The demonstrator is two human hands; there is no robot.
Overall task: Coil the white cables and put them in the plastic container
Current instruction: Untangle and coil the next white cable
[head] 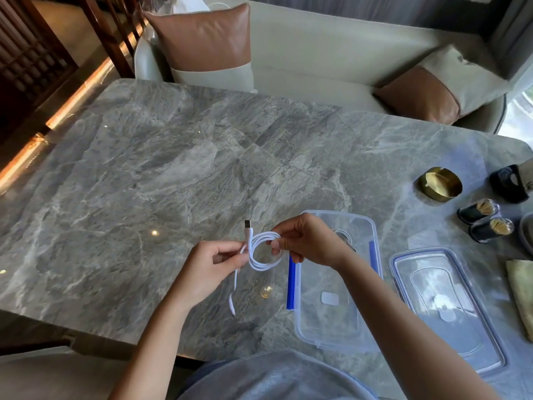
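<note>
At the far left of the frame, dark wooden slats and chair legs stand over a floor lit by a warm orange strip. A grey marble table (173,168) with pale veins fills most of the view, glossy enough to catch small bright spots of light. Beyond its far edge, at the top centre, a pale sofa (331,53) carries a brown and cream cushion (207,44), upright at upper left of centre, and a second cushion (432,90) slumped at upper right.

Low in the frame, left of centre, the left hand (213,264) pinches a strand of the white cable (264,249), thumb and fingers closed on it. The cable is held above the table, wound into a small loop of several turns; its dark plug (247,224) sticks up from the loop and a loose tail hangs down to the tabletop. Just to the right, the right hand (305,241) is clamped on the loop's other side, fingers curled round the turns.

Under that hand lies the open plastic container (334,284), clear with blue clips, something coiled showing faintly inside its far end. Its lid (447,307) lies just beside it at lower right. Farther right stand a brass dish (439,183), two dark toothpick holders (487,223) and a dark object at the frame's edge.
</note>
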